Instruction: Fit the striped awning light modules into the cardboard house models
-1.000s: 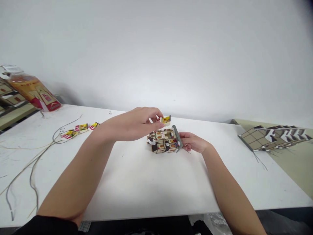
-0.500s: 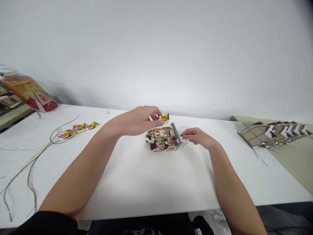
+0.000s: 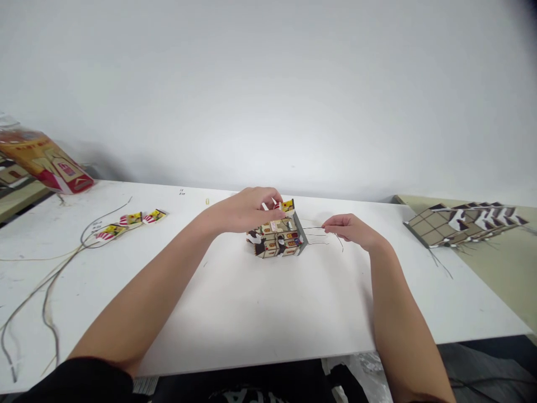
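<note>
A small model house [image 3: 277, 240] with windows and white snow-like patches lies on its side in the middle of the table, its grey base facing right. My left hand [image 3: 255, 210] pinches a small yellow piece with red and white stripes [image 3: 287, 206] at the house's upper edge. Thin dark wires [image 3: 314, 235] stick out of the base to the right. My right hand [image 3: 346, 228] is closed, thumb and fingertips pinching one of these wires, a short way from the base.
Several similar yellow striped pieces [image 3: 133, 218] and long loose wires [image 3: 50, 280] lie on the white table [image 3: 235, 330] at left. A drink bottle [image 3: 54, 162] stands at far left. More model houses [image 3: 461, 224] lie in a row at right.
My right hand has moved right, away from the base, and more wire now shows between. My left hand has brought the yellow piece closer to the base.
</note>
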Tool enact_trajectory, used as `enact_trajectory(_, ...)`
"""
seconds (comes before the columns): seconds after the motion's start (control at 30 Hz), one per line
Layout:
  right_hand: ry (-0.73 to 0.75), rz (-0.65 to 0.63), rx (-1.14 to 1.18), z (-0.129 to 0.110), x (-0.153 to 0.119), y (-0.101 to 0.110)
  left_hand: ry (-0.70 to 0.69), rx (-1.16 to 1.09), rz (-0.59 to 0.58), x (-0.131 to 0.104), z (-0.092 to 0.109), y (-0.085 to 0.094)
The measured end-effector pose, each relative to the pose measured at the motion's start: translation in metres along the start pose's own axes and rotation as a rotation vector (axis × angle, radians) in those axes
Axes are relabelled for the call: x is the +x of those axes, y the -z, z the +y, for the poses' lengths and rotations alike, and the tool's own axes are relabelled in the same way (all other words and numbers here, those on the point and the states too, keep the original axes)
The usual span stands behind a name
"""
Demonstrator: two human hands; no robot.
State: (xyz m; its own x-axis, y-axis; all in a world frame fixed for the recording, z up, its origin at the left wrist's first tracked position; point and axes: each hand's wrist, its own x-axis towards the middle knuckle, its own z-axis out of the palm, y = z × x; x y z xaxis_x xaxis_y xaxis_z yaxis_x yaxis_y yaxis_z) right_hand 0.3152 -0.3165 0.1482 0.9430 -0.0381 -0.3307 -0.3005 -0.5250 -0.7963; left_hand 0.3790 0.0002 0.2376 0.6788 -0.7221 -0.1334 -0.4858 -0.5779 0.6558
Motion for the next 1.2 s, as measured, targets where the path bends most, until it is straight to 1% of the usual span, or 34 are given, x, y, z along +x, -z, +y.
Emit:
enact_trajectory(0.17,-0.015,0.043,0.083,0.011,0.000,0.010,-0.005,-0.054,-0.021,0.006,0.001,-0.007)
enact_trajectory(0.37,-0.028,0.119,0.088,0.025,-0.001,0.023,-0.047,-0.070,-0.015,0.014,-0.003,-0.020)
enact_trajectory(0.53,-0.049,0.140,0.088,0.031,-0.006,0.032,-0.085,0.037,0.045,0.019,-0.008,-0.029)
enact_trajectory(0.73,-0.083,0.181,0.082,0.042,-0.007,0.040,-0.059,0.193,0.028,0.023,-0.011,-0.036)
enact_trajectory(0.93,-0.132,0.238,-0.006,0.053,-0.005,0.045,-0.032,0.325,0.043,0.025,-0.015,-0.039)
enact_trajectory(1.07,-0.160,0.293,-0.080,0.052,-0.005,0.044,-0.050,0.343,0.042,0.025,-0.013,-0.041)
enact_trajectory(1.2,-0.142,0.359,-0.180,0.050,-0.003,0.040,-0.041,0.361,0.023,0.024,-0.008,-0.042)
